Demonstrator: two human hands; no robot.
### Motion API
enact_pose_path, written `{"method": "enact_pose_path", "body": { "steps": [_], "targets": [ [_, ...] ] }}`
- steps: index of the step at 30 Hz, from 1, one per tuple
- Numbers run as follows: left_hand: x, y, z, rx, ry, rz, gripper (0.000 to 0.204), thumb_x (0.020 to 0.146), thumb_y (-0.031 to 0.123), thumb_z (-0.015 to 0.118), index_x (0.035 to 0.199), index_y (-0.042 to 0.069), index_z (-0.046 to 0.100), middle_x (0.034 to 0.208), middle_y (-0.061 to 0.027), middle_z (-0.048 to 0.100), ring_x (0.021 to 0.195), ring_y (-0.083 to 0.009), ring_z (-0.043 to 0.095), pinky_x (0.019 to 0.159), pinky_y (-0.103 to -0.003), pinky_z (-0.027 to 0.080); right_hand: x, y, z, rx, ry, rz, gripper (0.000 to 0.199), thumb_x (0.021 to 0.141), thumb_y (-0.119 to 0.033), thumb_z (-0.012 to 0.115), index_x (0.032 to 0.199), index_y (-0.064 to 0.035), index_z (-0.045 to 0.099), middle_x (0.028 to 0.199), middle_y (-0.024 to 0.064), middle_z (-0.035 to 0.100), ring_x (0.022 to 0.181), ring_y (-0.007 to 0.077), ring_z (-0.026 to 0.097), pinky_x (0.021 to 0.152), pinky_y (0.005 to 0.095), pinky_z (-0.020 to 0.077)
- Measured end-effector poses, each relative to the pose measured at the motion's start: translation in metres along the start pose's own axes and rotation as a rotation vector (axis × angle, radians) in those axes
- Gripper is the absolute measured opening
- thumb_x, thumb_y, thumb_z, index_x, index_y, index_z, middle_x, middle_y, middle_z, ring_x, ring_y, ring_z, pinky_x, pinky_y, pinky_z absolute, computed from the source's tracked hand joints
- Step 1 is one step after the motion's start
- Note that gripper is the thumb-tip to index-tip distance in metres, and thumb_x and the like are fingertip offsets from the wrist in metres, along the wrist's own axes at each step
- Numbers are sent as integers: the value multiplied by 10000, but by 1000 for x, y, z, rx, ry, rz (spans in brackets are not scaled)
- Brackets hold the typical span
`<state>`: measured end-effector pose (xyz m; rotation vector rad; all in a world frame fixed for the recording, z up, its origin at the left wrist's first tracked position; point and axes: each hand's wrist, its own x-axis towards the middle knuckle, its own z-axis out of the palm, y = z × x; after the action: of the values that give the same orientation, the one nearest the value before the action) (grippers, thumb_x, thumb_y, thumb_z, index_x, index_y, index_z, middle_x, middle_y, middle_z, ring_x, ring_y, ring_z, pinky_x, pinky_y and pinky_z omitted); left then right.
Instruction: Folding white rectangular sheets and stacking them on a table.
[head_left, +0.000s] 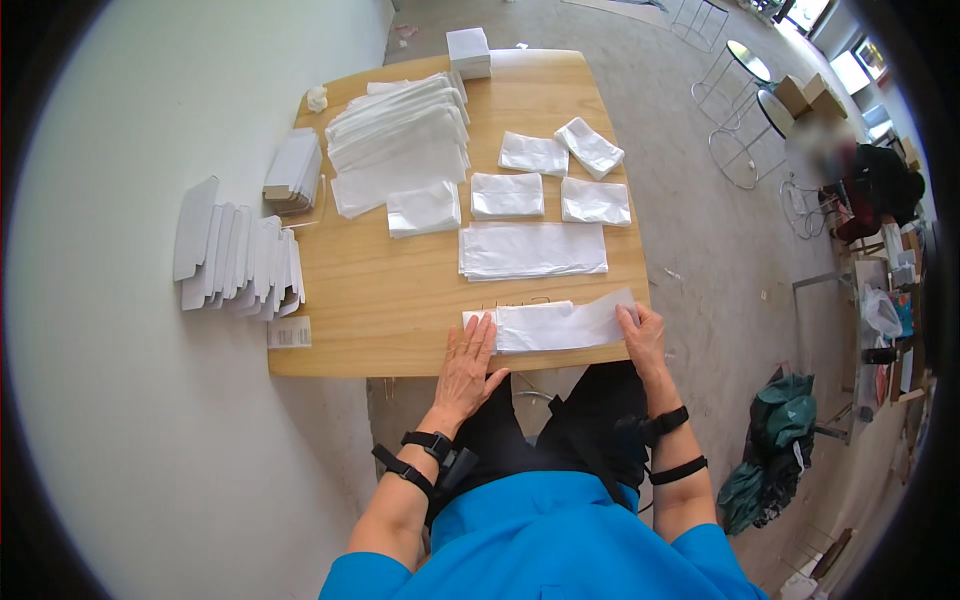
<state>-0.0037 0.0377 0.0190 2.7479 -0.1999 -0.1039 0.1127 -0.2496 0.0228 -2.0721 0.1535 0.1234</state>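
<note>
Head view: L hand [466, 362] flat, fingers out, part-hides white sheets [550, 328] nr table [370, 335] front edge; R hand [643, 335] pinches R end, tips part-hidden.

The counter [375, 310] was lit brightly and softly; the far opening [806, 14] was overexposed. Straight edges were bent, corners were blackened, and one patch at right was blurred.

White wall [120, 150]: left of the pale wooden table [370, 340]
Round-topped, thin-legged metal stools [748, 61]: right of the table's far end
Crumpled dark-green plastic bundle [780, 412]: right of the table's near end
</note>
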Motion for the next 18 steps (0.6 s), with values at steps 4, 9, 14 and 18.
{"method": "enact_pose_path", "body": {
  "steps": [4,9,14,18],
  "targets": [
    [-2,-1,2,12,-15,29,792,854,366,633,1466,43,247,1541,-100,222,1434,-266,165,1171,-485,88,3,2,-1,-93,40,-2,289,865,-263,629,852,24,660,678,123,647,612,166,594,591,331,461],
    [-4,-1,3,35,-32,44,782,853,372,633,1459,42,266,1539,-96,228,1434,-261,167,1174,-472,84,10,13,3,-142,63,-5,291,856,-264,621,833,26,640,704,182,636,624,257,600,607,373,455],
    [-2,1,5,50,-56,55,777,847,375,639,1451,37,287,1538,-88,236,1433,-259,170,1172,-469,84,21,40,9,-199,59,24,299,842,-275,621,844,24,634,758,221,638,690,333,620,648,399,465],
    [-4,1,8,63,-57,56,772,847,376,638,1448,34,295,1538,-86,237,1434,-257,171,1172,-470,81,20,44,14,-231,134,45,290,825,-273,632,852,16,632,791,218,653,768,360,645,708,424,486]
  ]
}}
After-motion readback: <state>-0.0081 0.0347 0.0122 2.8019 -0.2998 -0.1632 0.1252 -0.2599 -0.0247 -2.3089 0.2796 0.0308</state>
